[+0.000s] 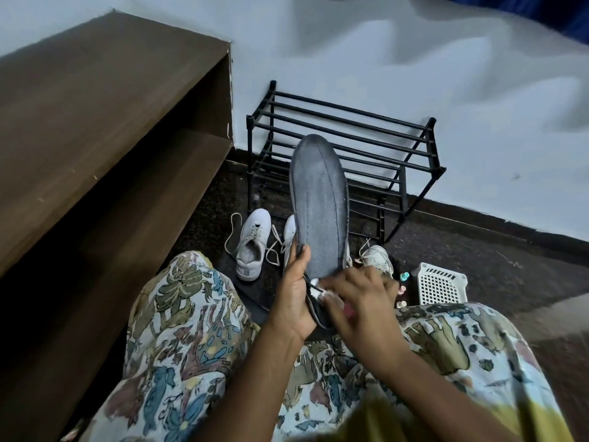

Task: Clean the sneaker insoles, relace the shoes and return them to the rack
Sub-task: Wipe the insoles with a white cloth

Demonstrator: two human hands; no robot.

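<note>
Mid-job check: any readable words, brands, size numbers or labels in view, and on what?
No text can be read anywhere here.
insole: plain grey, stitch lines only, no print.
white sneaker: heel tab too blurred to read.
white cloth under the right hand: blurred, nothing legible.
basket: no label shows.
shoe rack: bare black bars.

Left hand (pixel 293 298) grips insole (pixel 318 202) — right hand (pixel 360 301) curled on white wad (pixel 316 282).

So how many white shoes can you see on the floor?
3. One shoe stands left of the insole; one peeks out behind the insole's left edge; one lies right of it, near the white basket. Another may be hidden.
</note>
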